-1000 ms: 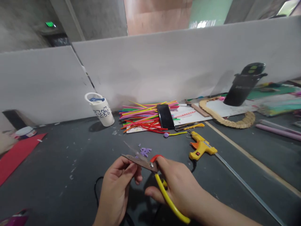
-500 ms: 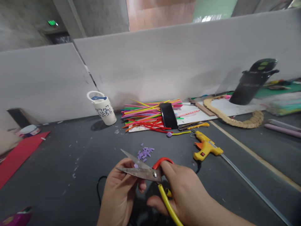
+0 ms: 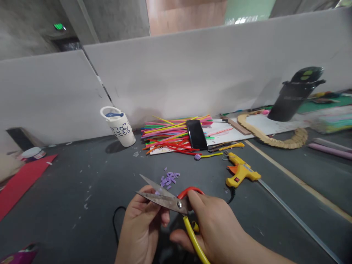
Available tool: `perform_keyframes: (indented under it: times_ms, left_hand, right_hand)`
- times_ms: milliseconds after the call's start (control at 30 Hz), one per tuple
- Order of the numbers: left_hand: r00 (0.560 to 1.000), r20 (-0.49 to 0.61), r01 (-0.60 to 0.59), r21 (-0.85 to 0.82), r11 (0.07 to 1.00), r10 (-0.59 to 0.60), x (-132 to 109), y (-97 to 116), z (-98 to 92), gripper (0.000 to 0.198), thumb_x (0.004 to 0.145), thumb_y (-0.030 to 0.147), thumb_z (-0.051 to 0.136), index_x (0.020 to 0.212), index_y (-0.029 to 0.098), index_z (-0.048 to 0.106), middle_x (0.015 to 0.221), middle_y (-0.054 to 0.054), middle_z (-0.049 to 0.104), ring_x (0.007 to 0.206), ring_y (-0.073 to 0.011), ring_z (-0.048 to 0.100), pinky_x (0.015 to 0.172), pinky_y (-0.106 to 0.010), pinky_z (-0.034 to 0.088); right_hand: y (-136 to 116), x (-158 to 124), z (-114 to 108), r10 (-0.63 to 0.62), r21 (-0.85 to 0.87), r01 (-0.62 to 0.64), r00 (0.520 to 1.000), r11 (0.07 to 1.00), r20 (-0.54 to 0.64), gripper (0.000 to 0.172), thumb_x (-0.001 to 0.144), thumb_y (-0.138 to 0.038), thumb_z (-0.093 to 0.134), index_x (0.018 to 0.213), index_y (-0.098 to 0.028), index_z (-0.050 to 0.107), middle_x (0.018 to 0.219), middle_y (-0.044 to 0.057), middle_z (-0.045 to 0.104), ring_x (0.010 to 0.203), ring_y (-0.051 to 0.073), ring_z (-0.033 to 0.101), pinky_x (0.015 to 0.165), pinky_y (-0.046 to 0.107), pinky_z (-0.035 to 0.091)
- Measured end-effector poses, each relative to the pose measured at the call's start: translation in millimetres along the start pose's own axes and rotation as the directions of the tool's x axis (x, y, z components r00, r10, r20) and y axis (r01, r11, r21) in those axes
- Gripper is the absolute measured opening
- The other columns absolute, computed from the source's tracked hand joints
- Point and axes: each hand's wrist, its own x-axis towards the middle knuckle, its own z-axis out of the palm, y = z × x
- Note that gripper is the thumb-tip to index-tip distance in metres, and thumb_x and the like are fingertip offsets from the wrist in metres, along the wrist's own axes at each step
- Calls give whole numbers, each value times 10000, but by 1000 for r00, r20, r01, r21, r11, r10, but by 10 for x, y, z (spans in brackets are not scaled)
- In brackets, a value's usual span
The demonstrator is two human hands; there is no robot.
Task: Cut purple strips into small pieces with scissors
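Far left: lying on the dark table (image 3: 68, 205) at the frame edge, a red sheet (image 3: 22, 179), with a white roll (image 3: 32, 152) sitting just behind it.
White cup (image 3: 120, 127): standing near the grey partition (image 3: 192, 73), showing blue lettering and a looped handle on top.
Black cable (image 3: 115, 223): curling on the table just beside the left wrist.
Left hand (image 3: 140, 227): pinching a tiny purple piece (image 3: 157, 192) between thumb and fingertips, holding it up between the blades.
Scissors (image 3: 165, 201): gaping open above the table at bottom centre, blades pointing left across the left hand, the purple piece sitting in the gap.
Purple cuttings (image 3: 169, 178): lying scattered on the table just beyond the blade tips.
Coloured sticks (image 3: 167, 136): lying piled against the partition, with a black phone (image 3: 196, 134) resting on the right end of the pile.
Right hand (image 3: 217, 227): grasping the scissors' handles, fingers curling round the red loop, the yellow handle running under the palm.
Yellow glue gun (image 3: 240, 172): lying on its side to the right of the hands, a clear glue stick (image 3: 291, 216) sticking out behind it.
Braided arc (image 3: 275, 141): curving over a white sheet further back.
Far right: standing by the partition, a black lidded container (image 3: 297, 95).
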Motion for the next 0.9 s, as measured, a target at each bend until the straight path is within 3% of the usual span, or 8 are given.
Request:
perform_keyframes:
  times_ms: [133, 633, 900]
  left_hand:
    - [1000, -29, 9, -19, 1000, -10, 9, -4, 10, 227, 489, 153, 830, 646, 204, 674, 539, 34, 642, 384, -55, 501, 386, -128, 404]
    - [999, 27, 15, 85, 996, -17, 16, 32, 9, 205, 533, 218, 811, 629, 159, 640, 523, 38, 582, 418, -45, 470, 413, -124, 387]
    - [999, 46, 2, 123, 992, -7, 25, 48, 13, 194, 557, 259, 801, 650, 160, 661, 520, 39, 575, 414, -38, 456, 428, -127, 397]
  right_hand:
    - [10, -1, 8, -4, -4, 4, 1000, 1000, 1, 516, 699, -692, 503, 794, -185, 485, 649, 36, 595, 565, 207, 568, 484, 255, 258]
    - [-14, -1, 15, 48, -50, -46, 998, 998, 40, 511, 709, -686, 485, 787, -181, 495, 622, 45, 622, 540, 214, 587, 461, 251, 225]
    - [-10, 17, 3, 86, -42, -83, 993, 996, 86, 371, 789, -561, 465, 726, -195, 467, 606, 42, 612, 518, 196, 565, 461, 252, 201]
